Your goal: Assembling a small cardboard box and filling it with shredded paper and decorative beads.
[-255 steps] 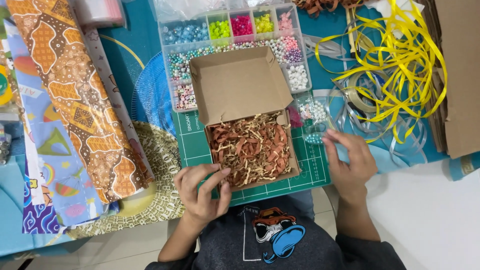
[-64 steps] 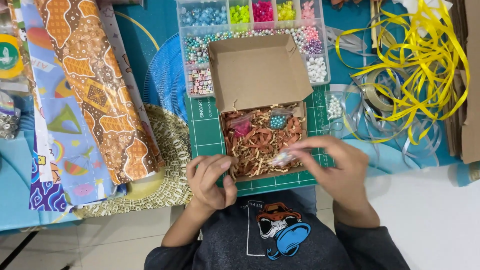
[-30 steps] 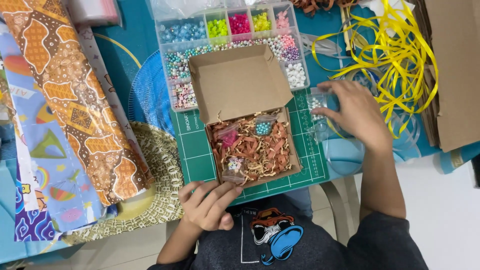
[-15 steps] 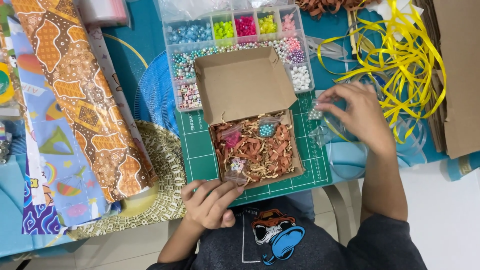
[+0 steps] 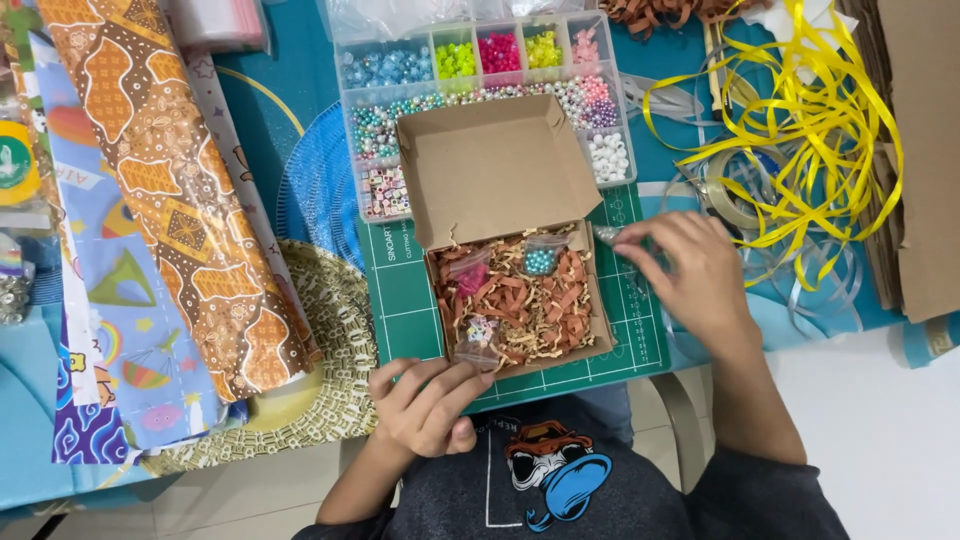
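With the right hand [image 5: 690, 275] pinching a small clear bag [image 5: 606, 234] and the left hand [image 5: 425, 405] curled empty at the cutting mat's [image 5: 400, 300] near edge, the unsteadied cardboard box [image 5: 520, 295] may shift.

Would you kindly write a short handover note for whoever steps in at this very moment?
Left hand: curled at the near edge of the cardboard box, holding nothing visible.
Right hand: pinching a small clear bag just right of the box.
Done: three small bead bags lie on the brown paper shred, pink, teal, mixed.
Left: the bag in hand is outside the box; lid open, over the bead organiser.
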